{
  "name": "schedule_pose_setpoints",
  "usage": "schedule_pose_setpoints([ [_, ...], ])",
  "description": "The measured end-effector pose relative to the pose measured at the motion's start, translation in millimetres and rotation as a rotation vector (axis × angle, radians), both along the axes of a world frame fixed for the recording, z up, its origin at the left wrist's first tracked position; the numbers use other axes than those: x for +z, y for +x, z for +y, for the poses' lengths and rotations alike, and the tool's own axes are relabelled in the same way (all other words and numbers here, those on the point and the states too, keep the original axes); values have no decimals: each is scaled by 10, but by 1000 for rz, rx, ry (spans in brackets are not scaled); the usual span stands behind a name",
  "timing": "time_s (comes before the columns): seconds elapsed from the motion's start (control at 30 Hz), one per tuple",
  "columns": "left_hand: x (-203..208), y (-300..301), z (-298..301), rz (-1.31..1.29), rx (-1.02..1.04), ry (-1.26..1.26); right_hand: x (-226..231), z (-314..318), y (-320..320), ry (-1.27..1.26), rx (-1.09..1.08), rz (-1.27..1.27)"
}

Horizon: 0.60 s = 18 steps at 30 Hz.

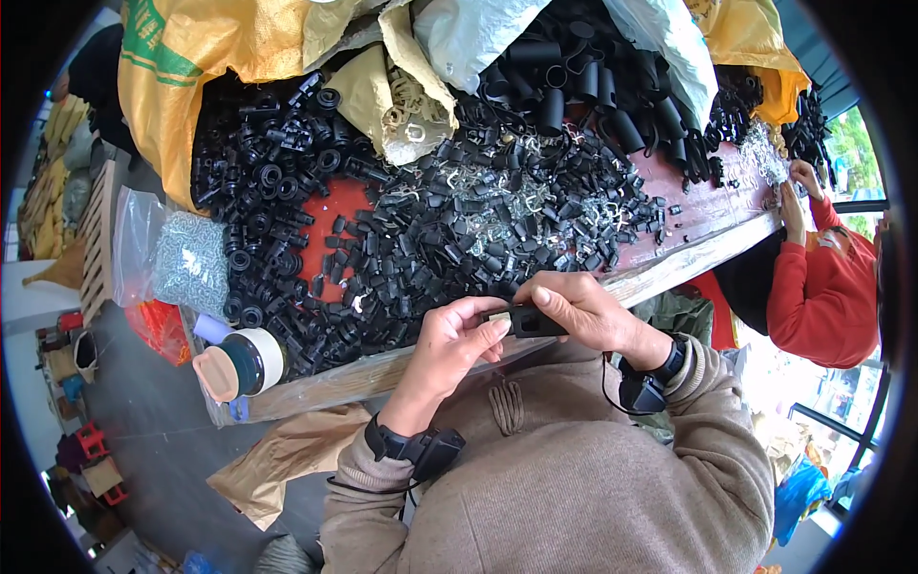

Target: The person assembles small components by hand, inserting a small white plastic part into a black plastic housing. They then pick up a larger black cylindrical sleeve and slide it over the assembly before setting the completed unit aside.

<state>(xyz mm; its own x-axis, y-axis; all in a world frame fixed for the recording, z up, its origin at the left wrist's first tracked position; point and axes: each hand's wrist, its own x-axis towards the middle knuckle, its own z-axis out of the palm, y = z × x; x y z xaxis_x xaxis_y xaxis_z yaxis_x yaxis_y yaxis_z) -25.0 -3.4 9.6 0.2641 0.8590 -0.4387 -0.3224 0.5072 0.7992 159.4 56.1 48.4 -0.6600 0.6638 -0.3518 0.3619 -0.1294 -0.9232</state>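
Just above the table's near edge, a black plastic part [537, 322] with a slot in it is held between my two hands. My right hand [591, 311] grips its right end, fingers curled over the top. At its left end, my left hand [449, 346] pinches with thumb and forefinger; a small pale piece [499, 322] shows by the thumb tip, its kind unclear. Right beyond my hands spreads a heap of small black plastic pieces [430, 234], mixed with shiny bent-wire pieces [507, 187]. Round black fittings [268, 182] lie piled to the left.
A clear bag of small metal screws [191, 258] and a lidded flask [253, 362] stand at the left edge. Yellow sacks [220, 43] and a white sack of black tubes [617, 124] line the far side. A person in red [824, 277] works at the right.
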Motion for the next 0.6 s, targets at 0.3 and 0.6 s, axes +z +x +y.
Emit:
schedule_pose_setpoints([
  [0.3,-43,25,59,32,-28,-18,-159,92,23,225,21,96],
  [0.6,74,84,17,107,-75,0,-79,-35,-14,332,-86,26],
])
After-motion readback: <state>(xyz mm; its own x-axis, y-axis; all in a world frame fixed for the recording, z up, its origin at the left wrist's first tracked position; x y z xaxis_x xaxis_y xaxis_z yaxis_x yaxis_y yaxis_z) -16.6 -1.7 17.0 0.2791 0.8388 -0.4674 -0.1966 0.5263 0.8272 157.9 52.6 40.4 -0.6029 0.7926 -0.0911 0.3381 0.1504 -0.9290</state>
